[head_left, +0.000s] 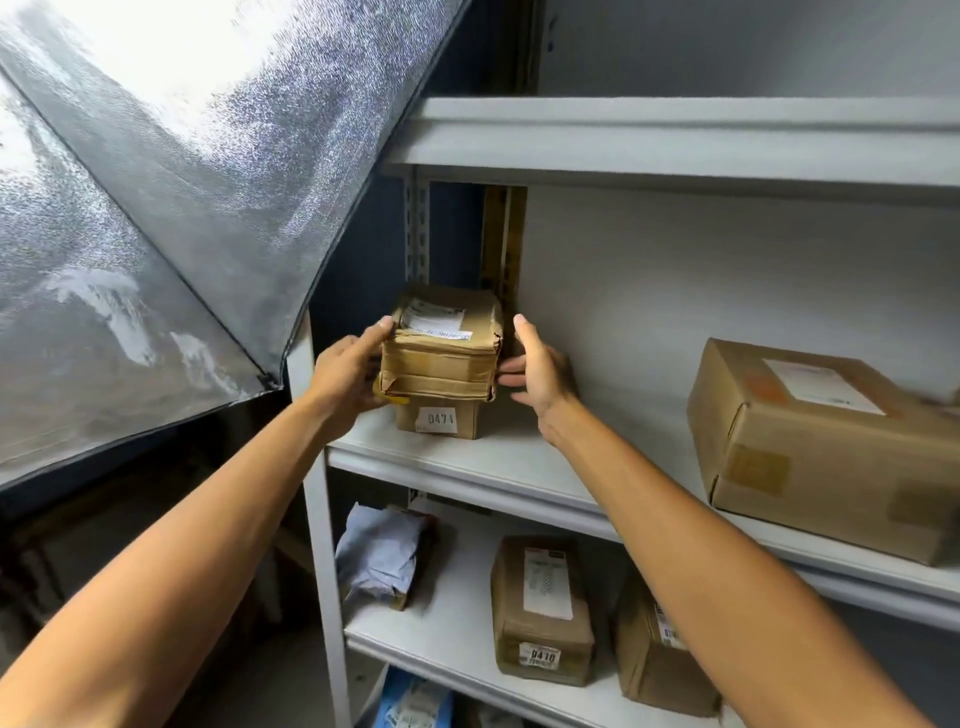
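A small taped cardboard parcel (441, 358) with a white label on top sits on a lower box marked 0471 (439, 420), at the left end of the middle shelf (498, 462). My left hand (348, 374) holds the parcel's left side, thumb up by its top edge. My right hand (537, 371) is at the parcel's right side with straight fingers whose tips touch its edge.
A large cardboard box (826, 447) stands on the same shelf at the right. The shelf below carries a grey-blue bag (382, 553), a box marked 0410 (543, 608) and another box (660, 649). A silver umbrella-like reflector (156, 208) fills the left.
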